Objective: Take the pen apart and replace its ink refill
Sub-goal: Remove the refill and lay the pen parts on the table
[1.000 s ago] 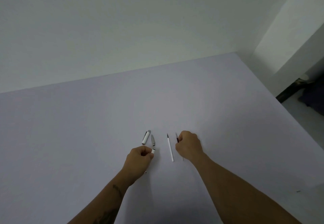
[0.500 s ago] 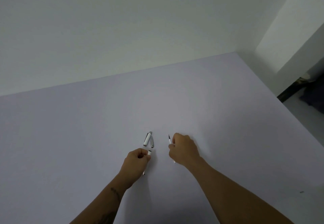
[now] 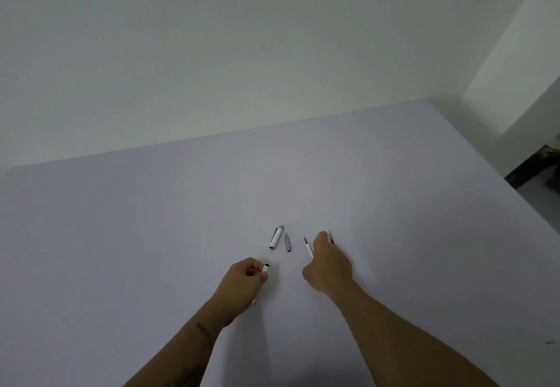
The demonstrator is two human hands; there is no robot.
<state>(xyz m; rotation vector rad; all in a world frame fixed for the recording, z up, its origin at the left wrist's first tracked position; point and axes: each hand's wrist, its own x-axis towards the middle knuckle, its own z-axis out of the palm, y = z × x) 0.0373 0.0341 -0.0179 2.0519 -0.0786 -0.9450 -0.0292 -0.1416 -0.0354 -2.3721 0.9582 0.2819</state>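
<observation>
On the pale table, my left hand is closed round the white pen barrel. The barrel's open end points up and away, and its other end peeks out below my palm. My right hand pinches a thin white ink refill, whose dark tip points away from me. A second refill shows only its dark tip just beyond my right fingers. The white pen cap with a silver end and the grey tip cone lie side by side ahead of my left hand.
A plain wall rises behind the table's far edge. The table's right edge runs diagonally, and beyond it are the floor and dark objects. A small dark speck lies near the right front.
My right hand shifted left from the dark-tipped refill onto the white refill and closed on it. The dark-tipped refill now shows beyond my fingers. My left hand kept the barrel and turned its open end up.
</observation>
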